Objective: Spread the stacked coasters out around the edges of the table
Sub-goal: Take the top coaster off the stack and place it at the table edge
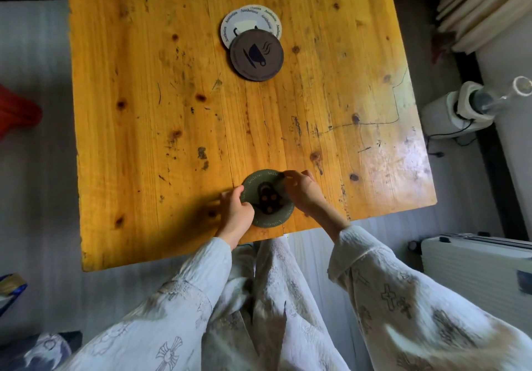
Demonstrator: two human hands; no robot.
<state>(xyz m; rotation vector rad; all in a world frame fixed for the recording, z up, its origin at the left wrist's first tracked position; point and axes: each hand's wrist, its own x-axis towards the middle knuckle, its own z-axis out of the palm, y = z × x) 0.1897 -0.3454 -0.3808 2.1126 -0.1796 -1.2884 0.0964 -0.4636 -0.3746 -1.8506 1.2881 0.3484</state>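
Observation:
A round green coaster with a dark teapot print lies near the front edge of the yellow wooden table. My left hand pinches its left rim and my right hand pinches its top right rim. Farther back, near the table's middle, a loose stack of coasters sits fanned out: a brown coaster with a cup print lies on top, overlapping white coasters with lettering round their rims.
A white appliance with a clear tube stands on the floor to the right of the table. A white case lies at lower right. Pale boards lean at upper right. Something red sits at the left.

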